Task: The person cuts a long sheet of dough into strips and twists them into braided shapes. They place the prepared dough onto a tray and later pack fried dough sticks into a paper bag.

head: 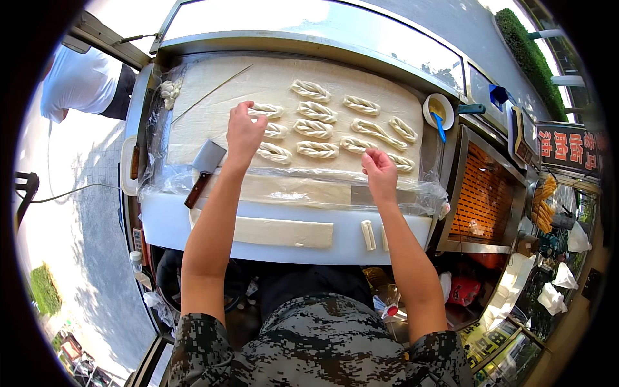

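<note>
My left hand (pixel 245 133) is at the left ends of the twisted dough pieces, its fingertips touching or just over the end of the top left twist (pixel 269 111). Near the lower right twists, my right hand (pixel 379 171) has its thumb and forefinger close together at the end of one twist (pixel 357 144); whether it grips the dough I cannot tell. Several more twists (pixel 313 127) lie in loose columns on a large sheet of dough (pixel 208 87). Closer to me, a flat dough strip (pixel 285 233) and short cut strips (pixel 368 235) rest on a white board (pixel 184 227).
A cleaver (pixel 208 162) with a wooden handle lies left of my left forearm, below a thin rod (pixel 213 93). Clear plastic film (pixel 164 179) edges the sheet. At the right stand a white bowl (pixel 447 109) with a blue utensil and a metal-framed rack (pixel 483 193). A person (pixel 87 82) is outside, upper left.
</note>
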The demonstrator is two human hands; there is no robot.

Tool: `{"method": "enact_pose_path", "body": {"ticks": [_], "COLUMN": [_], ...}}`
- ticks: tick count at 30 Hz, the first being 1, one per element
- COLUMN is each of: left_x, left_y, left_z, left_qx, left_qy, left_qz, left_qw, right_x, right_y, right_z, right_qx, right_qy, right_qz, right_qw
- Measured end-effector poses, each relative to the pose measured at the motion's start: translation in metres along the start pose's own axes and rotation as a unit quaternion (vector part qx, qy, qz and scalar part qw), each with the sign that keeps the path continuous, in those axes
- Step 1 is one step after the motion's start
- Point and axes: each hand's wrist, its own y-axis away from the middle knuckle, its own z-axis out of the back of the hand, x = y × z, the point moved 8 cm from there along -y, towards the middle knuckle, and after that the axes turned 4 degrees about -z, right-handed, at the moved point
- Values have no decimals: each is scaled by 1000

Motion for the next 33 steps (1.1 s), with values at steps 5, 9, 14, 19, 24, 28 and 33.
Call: {"method": "enact_pose_path", "body": {"ticks": [5,9,14,19,24,28,33], "left_x": [-122,-188,-213,-205,-208,-218,-204], "left_y": [176,259,312,335,327,296,281], "left_z": [-132,-193,-247,-261,-230,-195,-194], "left_qx": [351,359,358,546,572,511,508], "left_qy": [154,38,-1,177,460,528,396], "left_qz": [-97,-239,-353,-150,180,187,21], "left_qw": [919,902,865,805,655,652,764], "right_x": [-116,-170,-188,-135,-119,-105,-72], "right_y": [109,170,178,172,178,161,143], "right_z": [200,241,227,207,190,178,145], "right_qx": [-191,-205,-122,-28,132,105,124], "right_qy": [107,101,139,212,-82,-187,-278], "right_qz": [-102,-136,-100,-51,-207,-174,-149], "right_qw": [970,964,978,976,966,961,941]}}
